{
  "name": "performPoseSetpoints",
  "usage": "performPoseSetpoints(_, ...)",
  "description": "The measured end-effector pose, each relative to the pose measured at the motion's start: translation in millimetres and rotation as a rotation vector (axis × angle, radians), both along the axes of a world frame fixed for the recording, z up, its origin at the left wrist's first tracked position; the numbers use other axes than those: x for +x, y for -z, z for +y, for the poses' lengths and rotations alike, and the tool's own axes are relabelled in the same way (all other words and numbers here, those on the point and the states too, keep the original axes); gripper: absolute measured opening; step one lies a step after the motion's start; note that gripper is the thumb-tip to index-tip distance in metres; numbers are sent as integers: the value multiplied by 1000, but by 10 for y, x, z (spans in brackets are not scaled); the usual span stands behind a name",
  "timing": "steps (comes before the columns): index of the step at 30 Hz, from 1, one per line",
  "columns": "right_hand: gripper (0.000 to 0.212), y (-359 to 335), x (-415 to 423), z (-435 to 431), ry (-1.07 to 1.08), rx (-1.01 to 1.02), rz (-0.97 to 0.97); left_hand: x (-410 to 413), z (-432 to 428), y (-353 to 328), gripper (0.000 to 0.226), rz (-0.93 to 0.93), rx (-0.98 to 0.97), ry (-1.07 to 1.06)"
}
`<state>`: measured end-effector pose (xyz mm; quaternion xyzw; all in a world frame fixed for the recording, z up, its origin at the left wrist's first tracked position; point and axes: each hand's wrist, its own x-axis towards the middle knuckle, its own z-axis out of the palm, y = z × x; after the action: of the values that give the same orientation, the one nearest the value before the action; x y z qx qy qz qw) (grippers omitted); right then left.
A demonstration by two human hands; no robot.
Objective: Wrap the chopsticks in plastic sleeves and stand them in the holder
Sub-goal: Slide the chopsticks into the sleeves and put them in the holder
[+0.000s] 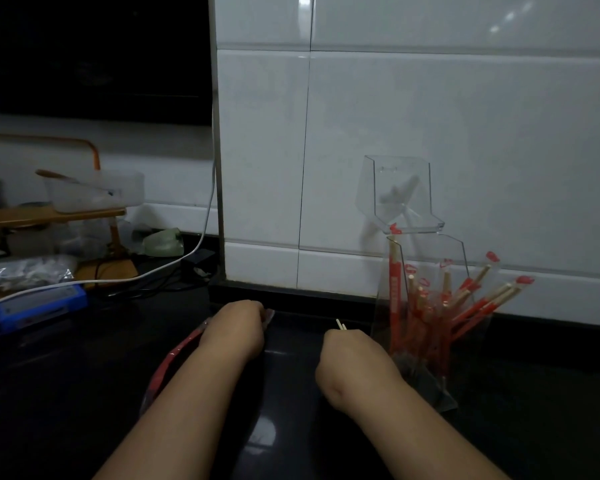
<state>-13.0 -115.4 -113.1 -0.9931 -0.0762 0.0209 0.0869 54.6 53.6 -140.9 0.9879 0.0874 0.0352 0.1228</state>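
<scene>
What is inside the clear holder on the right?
Many sleeved chopsticks lean inside the clear holder, red print showing. Their lower ends are dim, and the right hand hides the holder's lower-left corner.

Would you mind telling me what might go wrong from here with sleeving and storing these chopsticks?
1. The right hand grips bare wooden chopsticks apart from the red-printed clear plastic sleeve in the left hand; the tips may miss or crumple its mouth.
2. The wrapped chopsticks lean loosely rightward in the clear acrylic holder; adding another pair could knock some out.
</scene>
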Motion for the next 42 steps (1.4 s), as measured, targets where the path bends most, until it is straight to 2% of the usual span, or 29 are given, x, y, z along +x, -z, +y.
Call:
performPoseSetpoints(4,27,0,-8,1,7,-21,25,-57,35,48,21,-73,21,-38)
performPoseSetpoints(8,28,2,-3,18,12,-26,52,-56,19,33,19,-67,10,-27)
performPoseSetpoints(17,29,-16,9,-18,17,29,18,-74,0,22,30,-50,18,-44)
performPoseSetpoints(21,28,6,-7,-8,13,48,6,-52,-13,21,23,-41,0,-12)
performPoseSetpoints(26,29,-3,-3,-16,20,31,-2,-48,9,44,35,-50,3,-21)
performPoseSetpoints(33,28,32,1,4,-9,71,-45,-59,2,34,35,-48,17,-24)
performPoseSetpoints(42,23,98,96,-26,-4,28,-99,-52,7,56,15,-84,14,-41)
